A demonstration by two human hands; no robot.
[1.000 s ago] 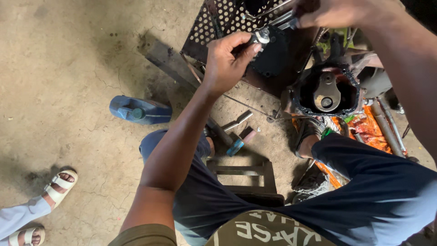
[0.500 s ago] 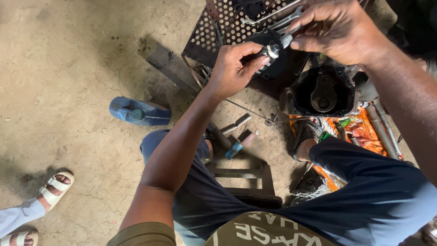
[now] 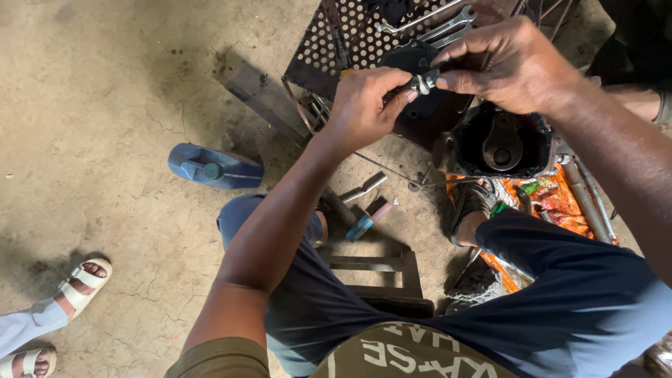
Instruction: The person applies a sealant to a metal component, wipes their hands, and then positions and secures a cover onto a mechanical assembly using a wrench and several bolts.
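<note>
Between the fingers (image 3: 404,96) of both hands sits a small metal part (image 3: 424,82).

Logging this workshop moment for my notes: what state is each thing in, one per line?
Left hand: fingertips pinching the small metal part.
Right hand: gripping the same part from the other side.
Small metal part: held in the air between both hands.
Black engine casing: open, inside parts exposed.
Wrenches: lying on the perforated metal sheet.
Blue slipper: off, lying on the floor.
Screwdriver: lying on the floor.
</note>
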